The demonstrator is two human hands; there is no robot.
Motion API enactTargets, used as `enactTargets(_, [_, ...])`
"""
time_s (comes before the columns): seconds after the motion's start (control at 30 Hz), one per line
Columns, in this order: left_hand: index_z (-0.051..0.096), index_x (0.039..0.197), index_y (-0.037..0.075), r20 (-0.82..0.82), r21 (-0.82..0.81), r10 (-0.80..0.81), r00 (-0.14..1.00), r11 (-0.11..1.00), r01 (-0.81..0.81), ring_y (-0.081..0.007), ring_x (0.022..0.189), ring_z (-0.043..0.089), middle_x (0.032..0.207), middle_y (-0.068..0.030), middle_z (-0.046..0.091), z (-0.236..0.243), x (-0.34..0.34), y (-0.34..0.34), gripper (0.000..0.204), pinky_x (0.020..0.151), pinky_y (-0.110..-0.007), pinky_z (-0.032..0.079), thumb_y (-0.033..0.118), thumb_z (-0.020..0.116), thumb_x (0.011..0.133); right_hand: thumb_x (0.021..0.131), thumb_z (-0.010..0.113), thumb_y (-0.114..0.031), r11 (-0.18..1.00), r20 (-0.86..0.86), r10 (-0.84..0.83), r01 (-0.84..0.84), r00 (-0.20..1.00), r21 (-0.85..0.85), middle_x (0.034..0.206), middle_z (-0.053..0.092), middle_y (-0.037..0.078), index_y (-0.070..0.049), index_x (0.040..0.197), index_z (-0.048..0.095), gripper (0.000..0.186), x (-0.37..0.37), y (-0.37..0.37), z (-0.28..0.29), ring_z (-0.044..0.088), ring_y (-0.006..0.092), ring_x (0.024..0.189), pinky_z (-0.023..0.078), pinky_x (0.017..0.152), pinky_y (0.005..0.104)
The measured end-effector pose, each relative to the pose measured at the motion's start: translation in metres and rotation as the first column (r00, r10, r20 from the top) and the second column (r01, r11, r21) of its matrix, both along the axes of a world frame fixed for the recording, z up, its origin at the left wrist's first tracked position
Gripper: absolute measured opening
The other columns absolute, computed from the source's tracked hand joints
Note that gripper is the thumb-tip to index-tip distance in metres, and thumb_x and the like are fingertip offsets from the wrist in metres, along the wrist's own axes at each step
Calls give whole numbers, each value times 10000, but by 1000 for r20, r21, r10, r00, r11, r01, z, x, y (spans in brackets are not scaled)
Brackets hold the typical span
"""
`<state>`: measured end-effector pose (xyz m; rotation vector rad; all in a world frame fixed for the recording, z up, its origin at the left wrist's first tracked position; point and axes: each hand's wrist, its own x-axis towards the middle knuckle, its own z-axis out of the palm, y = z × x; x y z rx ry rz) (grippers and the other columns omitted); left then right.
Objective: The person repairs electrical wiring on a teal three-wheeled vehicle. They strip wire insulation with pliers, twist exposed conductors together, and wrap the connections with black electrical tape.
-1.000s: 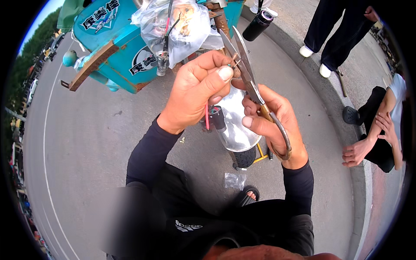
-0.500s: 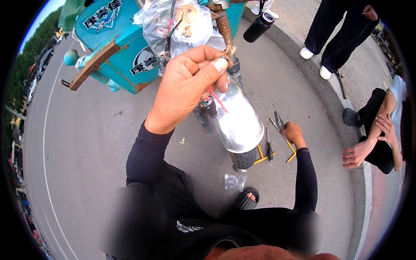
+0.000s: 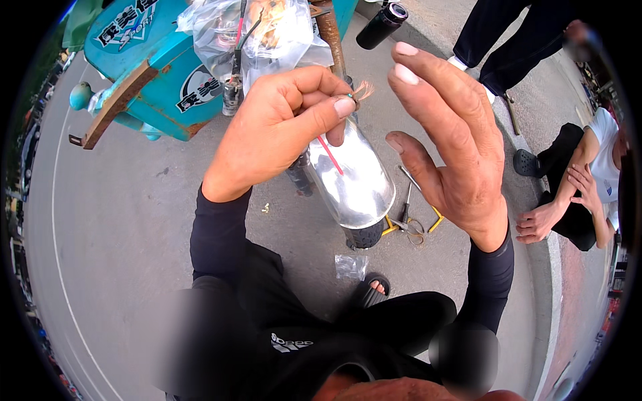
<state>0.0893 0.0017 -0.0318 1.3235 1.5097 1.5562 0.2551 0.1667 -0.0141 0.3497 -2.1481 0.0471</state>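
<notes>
My left hand [image 3: 271, 134] pinches a wire end with frayed copper strands [image 3: 364, 89] between thumb and index finger; a red wire [image 3: 334, 159] hangs below it. My right hand [image 3: 455, 140] is raised to the right of the strands, fingers apart and holding nothing. Under both hands is a shiny silver mudguard [image 3: 354, 190] over a black tyre [image 3: 361, 238]. Scissors [image 3: 415, 232], a screwdriver [image 3: 405, 214] and yellow-handled tools [image 3: 436, 219] lie on the pavement beside the wheel.
A rusty teal vehicle body [image 3: 130, 67] carries a plastic-wrapped bundle of parts [image 3: 274, 40]. A standing person [image 3: 501, 50] and a seated person [image 3: 588, 187] are at the right curb [image 3: 548, 281]. A black cylinder [image 3: 381, 27] and small plastic bag [image 3: 350, 266] are also in view.
The scissors have gone from my right hand to the ground. That hand has risen again, opened, beside the strands. My left hand still pinches the wire, slightly further left.
</notes>
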Motion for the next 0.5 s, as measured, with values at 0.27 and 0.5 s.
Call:
enactTargets(0.27, [634,1067,-21,136,0,-200,970,979,202,-66,748,596,828,-12,642,11,-13,-13,164,666,-223,475,130,613,1008,674,750,-133,955,220,32,-95,975,282,950,682,87,-28,1012,716,356,-24,-11,37,664,246,870,539,656,340])
enactTargets(0.5, [653,1063,-23,112,-8,-221,969,975,224,-54,719,540,789,2,608,21,-21,-32,196,634,-224,438,158,593,1020,629,728,-126,826,135,-70,-18,988,563,886,628,79,-10,958,710,349,-26,-35,49,628,226,794,499,618,330])
